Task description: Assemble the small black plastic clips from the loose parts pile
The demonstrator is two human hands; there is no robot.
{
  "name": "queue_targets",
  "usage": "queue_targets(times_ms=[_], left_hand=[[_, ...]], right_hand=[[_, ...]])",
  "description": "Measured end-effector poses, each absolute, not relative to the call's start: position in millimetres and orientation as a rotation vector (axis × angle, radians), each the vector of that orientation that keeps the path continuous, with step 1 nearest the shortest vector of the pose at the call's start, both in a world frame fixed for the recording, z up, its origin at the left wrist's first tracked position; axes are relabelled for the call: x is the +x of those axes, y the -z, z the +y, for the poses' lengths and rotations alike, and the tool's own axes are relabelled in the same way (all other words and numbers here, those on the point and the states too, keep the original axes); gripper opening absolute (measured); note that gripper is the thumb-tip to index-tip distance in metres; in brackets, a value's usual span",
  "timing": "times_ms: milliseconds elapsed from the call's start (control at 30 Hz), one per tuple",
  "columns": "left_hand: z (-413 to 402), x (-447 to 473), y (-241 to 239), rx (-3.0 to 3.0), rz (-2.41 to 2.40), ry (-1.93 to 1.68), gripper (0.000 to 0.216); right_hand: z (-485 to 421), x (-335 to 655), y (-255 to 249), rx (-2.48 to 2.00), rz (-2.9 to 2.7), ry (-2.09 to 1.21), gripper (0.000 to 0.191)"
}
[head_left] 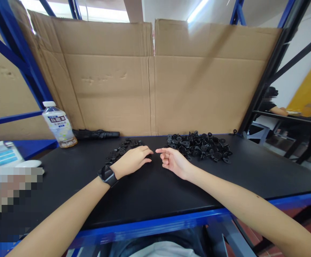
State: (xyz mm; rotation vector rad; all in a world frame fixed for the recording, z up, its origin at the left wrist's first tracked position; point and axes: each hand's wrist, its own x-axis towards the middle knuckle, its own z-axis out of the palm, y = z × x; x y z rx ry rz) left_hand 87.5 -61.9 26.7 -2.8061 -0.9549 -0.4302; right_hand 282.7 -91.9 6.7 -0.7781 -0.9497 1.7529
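left hand (132, 159) curled, right hand (173, 161) open, empty | black parts (200, 147) ahead | bottle (59, 125) left

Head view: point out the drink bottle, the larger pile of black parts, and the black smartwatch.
Drink bottle (57, 125): head view, on its label.
Larger pile of black parts (200, 147): head view, middle of the heap.
Black smartwatch (107, 174): head view, on its face.

**Room in front, cardboard behind**

You can pass along the front of the black tabletop (155, 192), nearer you than your left hand (132, 160) and right hand (173, 162). The cardboard sheet (112, 92) walls off the back; the plastic bottle (59, 125), folded black umbrella (96, 134) and black plastic parts (198, 146) obstruct the far edge.
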Motion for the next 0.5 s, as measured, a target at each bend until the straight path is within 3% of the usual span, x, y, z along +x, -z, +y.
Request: queue_targets(times_ms=[233,500], left_hand=[[-77,96,-41,-2.909,-0.859,0.911,0.026],[-86,102,-43,-2.989,-0.804,0.927,0.027]], right_hand=[[-90,280,-2,-0.813,-1.259,-1.756,0.025],[-96,281,-10,-0.748,-1.449,-1.796,0.031]])
